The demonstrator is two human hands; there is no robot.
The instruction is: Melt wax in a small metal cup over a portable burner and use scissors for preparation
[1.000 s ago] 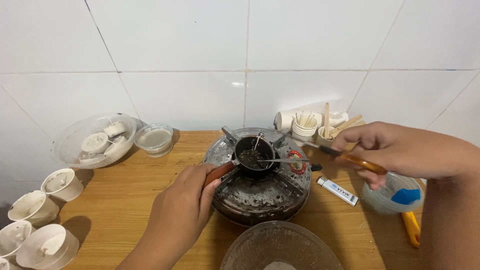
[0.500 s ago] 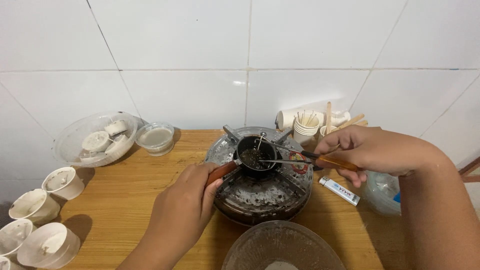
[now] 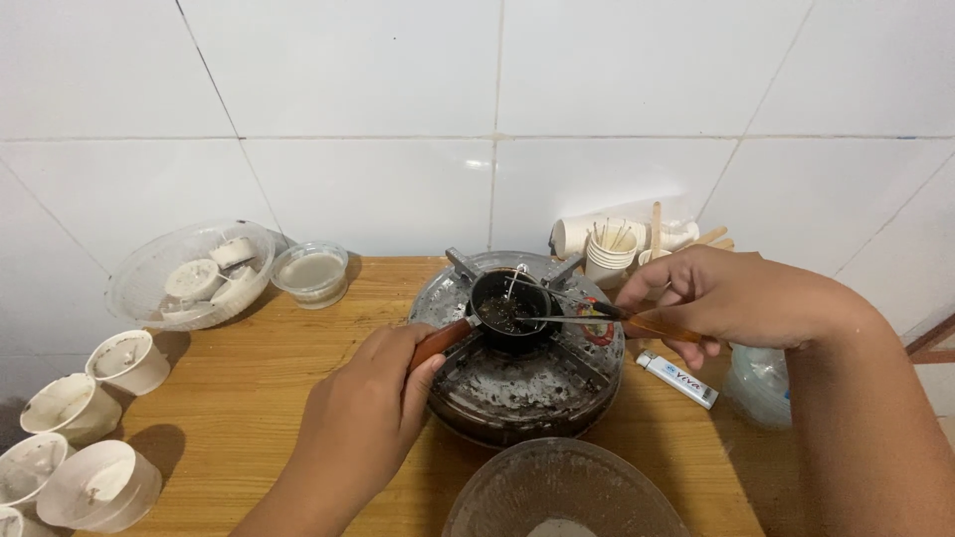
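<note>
A small black pot [image 3: 509,310] sits on a blackened round gas burner [image 3: 522,383] at the middle of the wooden table. My left hand [image 3: 366,413] grips the pot's reddish-brown handle [image 3: 439,342]. My right hand [image 3: 721,298] holds orange-handled scissors [image 3: 587,310] with their blades open over the pot's dark contents. A thin wick stands at the pot's far rim.
A white lighter [image 3: 676,379] lies right of the burner. Stacked paper cups with wooden sticks [image 3: 612,251] stand at the wall. A clear bowl of white wax pieces [image 3: 189,278] and a small tub [image 3: 310,274] sit back left. Several used white cups [image 3: 95,438] line the left edge. A glass bowl [image 3: 562,492] is in front.
My right hand has moved left toward the pot with the scissors, bringing the blades over its contents. My left hand keeps its hold on the pot handle.
</note>
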